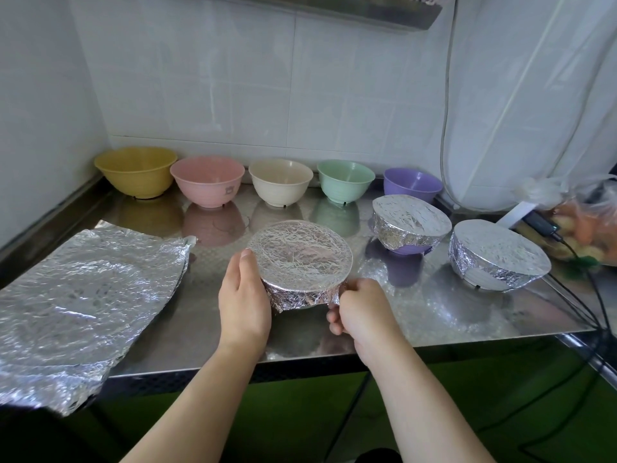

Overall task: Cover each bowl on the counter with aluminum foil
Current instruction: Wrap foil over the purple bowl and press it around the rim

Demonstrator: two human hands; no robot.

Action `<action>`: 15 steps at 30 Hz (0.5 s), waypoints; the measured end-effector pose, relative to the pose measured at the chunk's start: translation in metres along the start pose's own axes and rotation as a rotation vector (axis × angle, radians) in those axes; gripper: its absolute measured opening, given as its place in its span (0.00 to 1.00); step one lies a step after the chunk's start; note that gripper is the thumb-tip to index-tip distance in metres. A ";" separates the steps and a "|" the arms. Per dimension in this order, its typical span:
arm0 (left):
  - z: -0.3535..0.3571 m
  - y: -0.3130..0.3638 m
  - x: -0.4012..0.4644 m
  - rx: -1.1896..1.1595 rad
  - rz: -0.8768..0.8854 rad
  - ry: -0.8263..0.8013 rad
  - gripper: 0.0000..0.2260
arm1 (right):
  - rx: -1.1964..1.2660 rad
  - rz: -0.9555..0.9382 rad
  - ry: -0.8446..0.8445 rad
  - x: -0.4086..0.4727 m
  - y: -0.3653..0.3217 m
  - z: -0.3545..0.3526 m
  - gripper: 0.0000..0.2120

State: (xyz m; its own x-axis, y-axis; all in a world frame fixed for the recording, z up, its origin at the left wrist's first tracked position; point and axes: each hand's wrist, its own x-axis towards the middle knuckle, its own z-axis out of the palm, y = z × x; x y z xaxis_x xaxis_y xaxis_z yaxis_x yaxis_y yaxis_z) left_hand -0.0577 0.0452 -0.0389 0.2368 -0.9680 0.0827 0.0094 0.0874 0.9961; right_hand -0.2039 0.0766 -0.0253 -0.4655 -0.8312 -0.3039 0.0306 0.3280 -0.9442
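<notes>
- White wall tiles [233,78] back a polished steel table [434,315], patterned and mirror-bright, so light bowls would likely slide on it.
- Crinkled sheets of aluminum foil [76,295] lie stacked at the table's left, thin and floppy; they look easy to tear, best lifted by an edge.
- Five open bowls stand in a row along the wall: yellow bowl [137,172], pink bowl [207,182], cream bowl [280,182], green bowl [345,182], purple bowl [412,183]. They look like light, stiff, smooth plastic on narrow feet.
- Two finished ones sit to the right, a foil-capped purple bowl [409,228] and a second wrapped bowl [497,255], both tilted.
- At centre front is the foil-covered bowl [300,259], its top drawn flat and wrinkled, its skirt folded under the rim.
- Left hand [242,302] cups its side, thumb at the rim, steadying it.
- Right hand [362,305] pinches the foil skirt, fingers curled, probably crimping; gentle pressure at the rim should hold.
</notes>
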 end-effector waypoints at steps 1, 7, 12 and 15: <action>0.000 0.000 0.000 0.008 0.007 0.000 0.15 | -0.043 -0.012 -0.012 -0.002 -0.001 0.001 0.16; 0.000 0.000 0.000 0.008 -0.004 0.006 0.16 | -0.270 -0.053 -0.092 -0.007 -0.006 0.000 0.12; 0.000 0.002 0.000 -0.004 -0.013 -0.009 0.15 | -0.450 -0.081 -0.160 0.001 -0.005 -0.006 0.08; 0.000 0.004 -0.002 -0.025 -0.015 -0.010 0.15 | -0.649 -0.147 -0.049 0.013 -0.003 -0.016 0.12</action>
State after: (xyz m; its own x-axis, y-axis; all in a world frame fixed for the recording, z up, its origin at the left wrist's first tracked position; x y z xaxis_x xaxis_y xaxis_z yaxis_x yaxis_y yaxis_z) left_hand -0.0578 0.0473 -0.0349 0.2264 -0.9716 0.0686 0.0371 0.0790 0.9962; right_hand -0.2239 0.0716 -0.0243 -0.3832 -0.9022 -0.1978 -0.5755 0.4007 -0.7129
